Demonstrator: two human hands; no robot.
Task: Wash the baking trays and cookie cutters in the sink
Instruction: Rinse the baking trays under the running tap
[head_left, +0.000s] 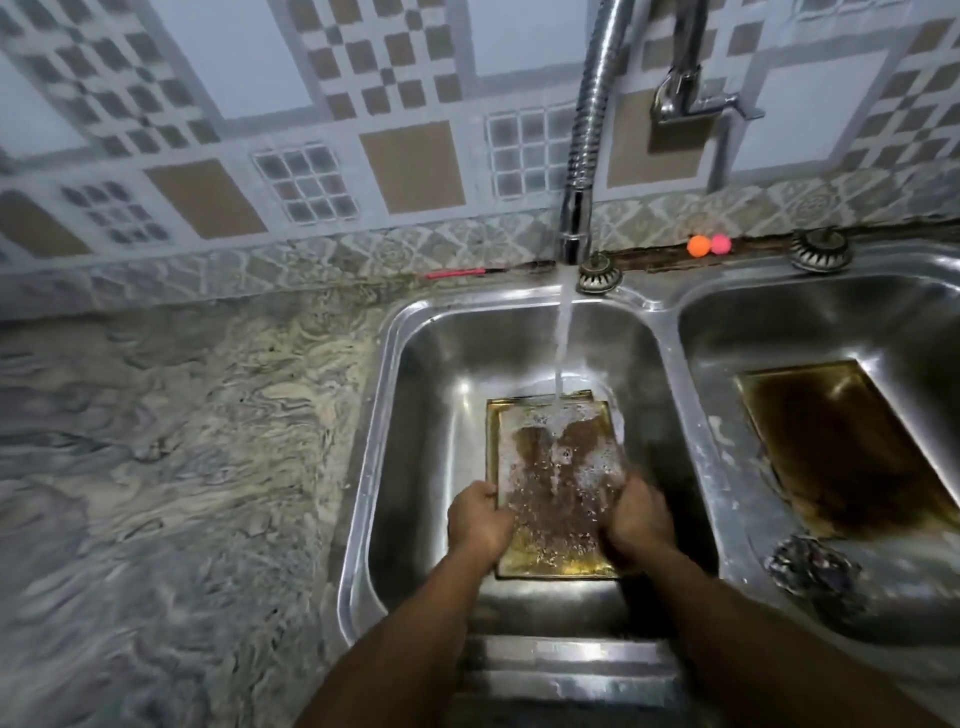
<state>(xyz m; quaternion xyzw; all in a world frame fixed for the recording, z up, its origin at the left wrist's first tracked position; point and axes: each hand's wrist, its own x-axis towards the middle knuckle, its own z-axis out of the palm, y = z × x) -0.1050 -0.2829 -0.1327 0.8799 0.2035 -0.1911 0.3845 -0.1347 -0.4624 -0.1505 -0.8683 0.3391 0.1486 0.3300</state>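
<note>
A small gold baking tray (556, 467) with a brown stained bottom lies in the left sink basin (415, 441). Water runs from the flexible tap (584, 156) onto the tray's far end and splashes over it. My left hand (480, 519) grips the tray's near left edge, and my right hand (636, 519) grips its near right edge. A second, larger gold tray (836, 447) with dark stains leans in the right basin (779, 332). No cookie cutters are in view.
A dark scouring pad (813, 569) lies in the right basin near the larger tray. Two drain strainers (600, 273) sit on the sink's back ledge, beside orange and pink balls (709, 245). Marbled countertop (182, 441) stretches to the left.
</note>
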